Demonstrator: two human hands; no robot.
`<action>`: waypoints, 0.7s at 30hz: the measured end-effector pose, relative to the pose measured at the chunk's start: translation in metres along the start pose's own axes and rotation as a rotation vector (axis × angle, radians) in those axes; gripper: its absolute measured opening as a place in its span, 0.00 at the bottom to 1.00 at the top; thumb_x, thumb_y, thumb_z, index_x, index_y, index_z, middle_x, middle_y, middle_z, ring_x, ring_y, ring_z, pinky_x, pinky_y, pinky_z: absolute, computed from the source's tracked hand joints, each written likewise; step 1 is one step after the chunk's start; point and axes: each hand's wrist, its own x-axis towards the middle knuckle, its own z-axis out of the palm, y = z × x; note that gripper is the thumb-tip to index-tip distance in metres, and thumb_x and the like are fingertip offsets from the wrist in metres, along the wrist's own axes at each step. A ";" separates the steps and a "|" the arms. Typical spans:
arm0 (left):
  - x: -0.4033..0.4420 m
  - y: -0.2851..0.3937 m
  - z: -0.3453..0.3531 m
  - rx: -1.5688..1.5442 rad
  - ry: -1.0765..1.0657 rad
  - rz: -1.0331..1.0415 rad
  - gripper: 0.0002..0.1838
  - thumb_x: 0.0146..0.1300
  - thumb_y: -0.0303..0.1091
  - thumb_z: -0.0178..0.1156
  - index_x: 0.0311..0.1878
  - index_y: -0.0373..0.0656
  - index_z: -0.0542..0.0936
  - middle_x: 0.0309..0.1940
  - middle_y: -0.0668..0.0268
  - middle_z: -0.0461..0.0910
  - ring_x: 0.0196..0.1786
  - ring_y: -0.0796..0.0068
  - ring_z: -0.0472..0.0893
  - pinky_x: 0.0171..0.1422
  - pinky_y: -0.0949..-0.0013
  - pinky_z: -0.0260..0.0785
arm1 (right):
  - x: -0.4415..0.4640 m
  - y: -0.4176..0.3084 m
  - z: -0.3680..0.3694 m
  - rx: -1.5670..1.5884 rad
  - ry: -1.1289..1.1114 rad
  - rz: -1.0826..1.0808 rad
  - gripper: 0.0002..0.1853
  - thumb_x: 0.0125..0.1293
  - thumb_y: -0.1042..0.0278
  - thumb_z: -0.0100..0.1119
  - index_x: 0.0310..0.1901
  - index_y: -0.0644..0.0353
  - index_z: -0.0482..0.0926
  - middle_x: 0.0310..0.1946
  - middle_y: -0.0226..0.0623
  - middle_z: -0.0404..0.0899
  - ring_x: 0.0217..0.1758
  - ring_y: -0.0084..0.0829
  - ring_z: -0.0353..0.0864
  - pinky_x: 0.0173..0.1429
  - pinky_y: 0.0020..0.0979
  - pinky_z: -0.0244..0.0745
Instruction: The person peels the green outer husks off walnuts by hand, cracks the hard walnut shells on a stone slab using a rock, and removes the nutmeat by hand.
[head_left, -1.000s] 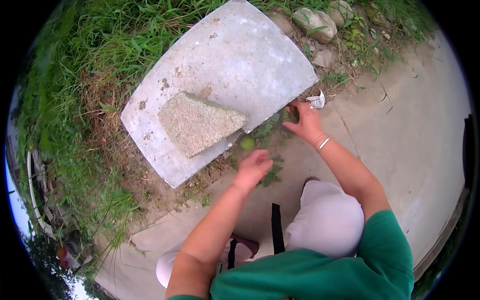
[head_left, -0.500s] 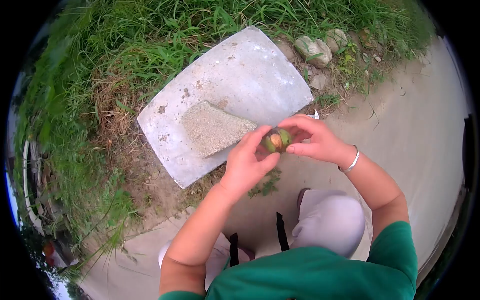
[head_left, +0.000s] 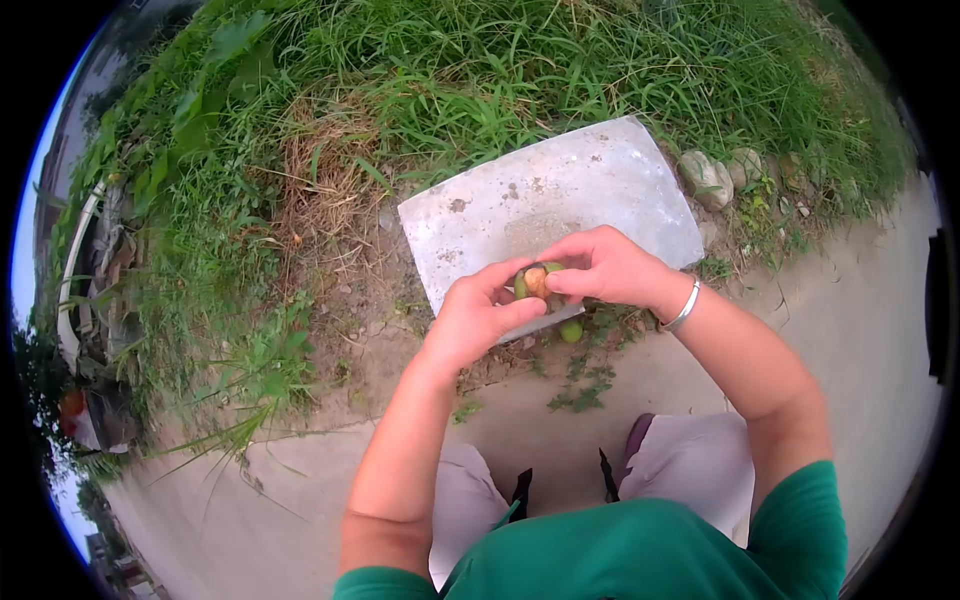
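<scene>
Both my hands meet over the near edge of a pale stone slab [head_left: 600,165]. Between them is a walnut [head_left: 537,281], its tan shell showing inside a split green husk with dark patches. My left hand [head_left: 474,312] is closed around the walnut's left side, thumb below and fingers above. My right hand [head_left: 617,270], a silver bangle on its wrist, pinches from the right, its thumb against the shell and husk. A green husk piece [head_left: 571,331] shows just below the hands; I cannot tell whether it is falling or lying there. The fingers partly cover the walnut.
A rough, flat stone [head_left: 530,232] on the slab is mostly hidden behind my hands. Several rocks [head_left: 706,180] lie right of the slab, tall grass [head_left: 480,60] grows behind it, and concrete paving [head_left: 800,310] runs along the right. My knees are close below.
The view has shifted, so the slab appears farther right and lower. More tan shell is exposed, my right thumb has moved onto it, and a green piece now appears below the hands.
</scene>
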 end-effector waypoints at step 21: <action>-0.015 -0.026 -0.068 -0.295 0.225 0.241 0.32 0.50 0.21 0.64 0.60 0.41 0.65 0.49 0.65 0.72 0.47 0.78 0.75 0.50 0.74 0.71 | 0.064 -0.020 0.066 0.209 -0.033 0.111 0.31 0.62 0.44 0.51 0.59 0.58 0.65 0.51 0.39 0.72 0.46 0.32 0.77 0.43 0.33 0.76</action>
